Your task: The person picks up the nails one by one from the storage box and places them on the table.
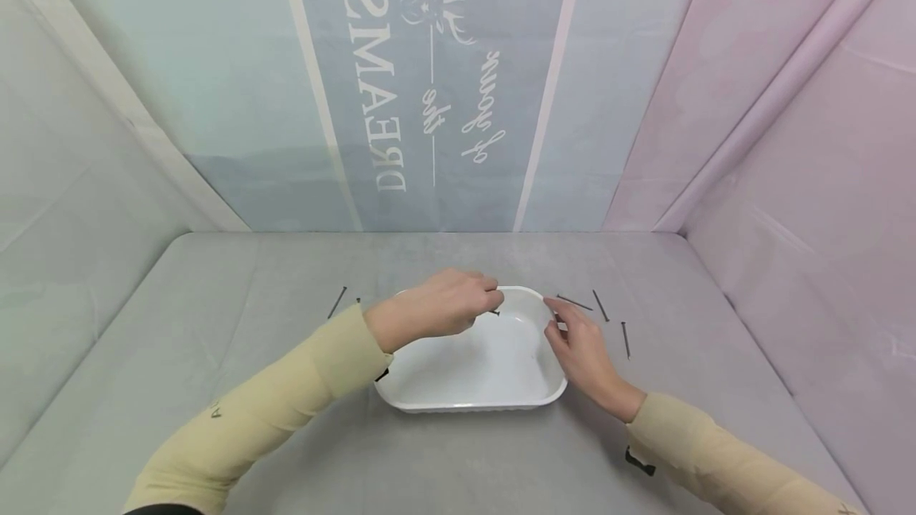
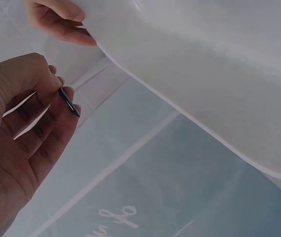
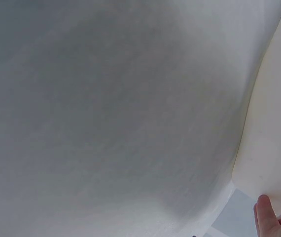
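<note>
A white rectangular tray (image 1: pixel 465 368) with rounded corners stands on the grey table in the head view. Above its far side, my left hand (image 1: pixel 447 304) pinches a dark nail (image 2: pixel 69 102) between thumb and fingers; in the left wrist view its pointed end sticks out from the fingertips. My right hand (image 1: pixel 587 348) grips the tray's right rim near the far corner. From the right wrist, only a few fingers (image 3: pixel 265 215) show at the tray's pale outer wall.
To the right of the tray lie several loose nails, among them an upright-looking one (image 1: pixel 626 339) and a slanted one (image 1: pixel 600 305). Another nail (image 1: pixel 337 302) lies at the left, beyond my left sleeve. Fabric walls enclose the table at the back and both sides.
</note>
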